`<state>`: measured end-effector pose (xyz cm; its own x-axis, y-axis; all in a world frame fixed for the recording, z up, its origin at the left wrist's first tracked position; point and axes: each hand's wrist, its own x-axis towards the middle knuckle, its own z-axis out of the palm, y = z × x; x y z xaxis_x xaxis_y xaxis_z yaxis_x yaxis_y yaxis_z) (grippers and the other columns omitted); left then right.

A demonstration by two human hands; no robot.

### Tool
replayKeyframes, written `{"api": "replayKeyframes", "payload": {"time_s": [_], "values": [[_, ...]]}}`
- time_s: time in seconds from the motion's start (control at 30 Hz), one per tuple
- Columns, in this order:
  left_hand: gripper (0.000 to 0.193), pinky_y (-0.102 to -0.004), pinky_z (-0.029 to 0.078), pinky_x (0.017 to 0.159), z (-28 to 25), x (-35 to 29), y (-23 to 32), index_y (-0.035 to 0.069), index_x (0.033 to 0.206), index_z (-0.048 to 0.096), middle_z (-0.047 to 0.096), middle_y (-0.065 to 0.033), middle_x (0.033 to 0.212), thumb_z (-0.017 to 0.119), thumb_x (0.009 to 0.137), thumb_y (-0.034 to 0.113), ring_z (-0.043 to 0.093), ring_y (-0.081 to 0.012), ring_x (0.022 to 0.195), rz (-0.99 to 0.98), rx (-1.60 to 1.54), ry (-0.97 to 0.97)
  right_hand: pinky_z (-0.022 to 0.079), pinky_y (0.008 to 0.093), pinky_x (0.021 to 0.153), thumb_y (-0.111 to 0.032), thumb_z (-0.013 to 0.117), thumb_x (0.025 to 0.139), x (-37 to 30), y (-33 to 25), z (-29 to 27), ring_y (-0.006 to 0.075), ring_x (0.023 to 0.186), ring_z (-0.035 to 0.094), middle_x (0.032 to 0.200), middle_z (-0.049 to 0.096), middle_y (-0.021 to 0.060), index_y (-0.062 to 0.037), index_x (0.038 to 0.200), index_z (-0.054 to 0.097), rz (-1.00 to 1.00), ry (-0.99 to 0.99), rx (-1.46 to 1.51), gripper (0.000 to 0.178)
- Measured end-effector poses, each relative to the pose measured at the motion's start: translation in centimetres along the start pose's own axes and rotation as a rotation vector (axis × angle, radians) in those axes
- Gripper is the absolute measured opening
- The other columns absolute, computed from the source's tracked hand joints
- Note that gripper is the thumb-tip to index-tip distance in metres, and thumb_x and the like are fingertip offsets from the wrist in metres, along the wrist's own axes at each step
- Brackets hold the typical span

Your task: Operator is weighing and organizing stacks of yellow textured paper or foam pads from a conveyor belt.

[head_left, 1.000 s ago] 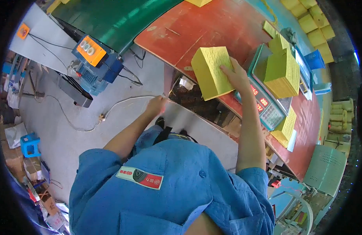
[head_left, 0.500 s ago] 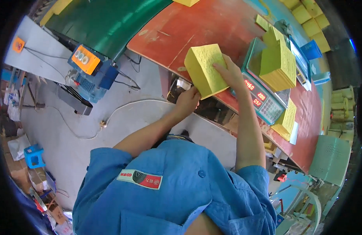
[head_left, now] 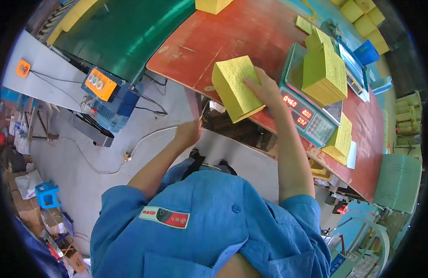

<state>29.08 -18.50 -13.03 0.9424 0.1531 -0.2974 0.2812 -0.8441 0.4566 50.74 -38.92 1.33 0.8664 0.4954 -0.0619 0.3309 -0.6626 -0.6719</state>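
My right hand (head_left: 266, 91) grips a thick stack of yellow paper (head_left: 237, 83) by its right side, thumb across the rough top. The stack is tilted over the near edge of the red table. My left hand (head_left: 188, 133) is apart from the stack, lower and to its left, above the floor, with its fingers curled in and nothing visible in them. Just right of my right hand is a teal digital scale (head_left: 311, 113) with a lit red display. On its pan stands another yellow paper stack (head_left: 324, 76).
The red table (head_left: 200, 51) meets a green conveyor belt (head_left: 126, 32) on the left, beside a motor with an orange button box (head_left: 100, 83). A further yellow stack (head_left: 340, 139) leans by the scale. A blue cup (head_left: 367, 53) stands behind. A cable (head_left: 151, 135) crosses the floor; a blue stool (head_left: 47, 194) stands left.
My left hand has come away from the paper stack and moved left and down. My right hand still holds the stack, which has shifted slightly left.
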Motion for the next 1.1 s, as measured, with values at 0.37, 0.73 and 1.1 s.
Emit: {"api": "replayKeyframes", "payload": {"time_s": [0.37, 0.73, 1.1], "values": [[0.024, -0.0371, 0.053, 0.053, -6.1, 7.1, 8.2, -0.001, 0.103, 0.055, 0.069, -0.0188, 0.085, 0.049, 0.098, 0.021, 0.069, -0.0267, 0.065, 0.014, -0.855, 0.386, 0.046, 0.0426, 0.097, -0.053, 0.062, 0.088, -0.3, 0.4, 0.2, 0.0369, 0.115, 0.062, 0.121, 0.064, 0.0238, -0.0087, 0.144, 0.043, 0.006, -0.036, 0.079, 0.074], [0.027, -0.0526, 0.049, 0.071, -2.1, 5.0, 3.8, 0.002, 0.112, 0.054, 0.067, -0.0242, 0.083, 0.046, 0.096, 0.023, 0.066, -0.0436, 0.081, -0.031, -0.478, 0.448, 0.047, 0.0420, 0.097, -0.048, 0.066, 0.086, -0.4, 0.5, -0.1, 0.0366, 0.115, 0.062, 0.122, 0.064, 0.0234, -0.0086, 0.143, 0.044, 0.029, -0.018, 0.057, 0.072], [0.055, -0.0436, 0.055, 0.076, -3.6, 2.3, 7.1, 0.006, 0.135, 0.048, 0.069, -0.0216, 0.103, 0.060, 0.092, 0.037, 0.068, -0.0352, 0.091, 0.111, -0.439, 0.196, 0.048, 0.0421, 0.095, -0.047, 0.066, 0.087, -0.8, 0.1, 0.0, 0.0354, 0.111, 0.064, 0.121, 0.065, 0.0211, -0.0070, 0.140, 0.047, 0.031, 0.024, 0.157, 0.069]]}}
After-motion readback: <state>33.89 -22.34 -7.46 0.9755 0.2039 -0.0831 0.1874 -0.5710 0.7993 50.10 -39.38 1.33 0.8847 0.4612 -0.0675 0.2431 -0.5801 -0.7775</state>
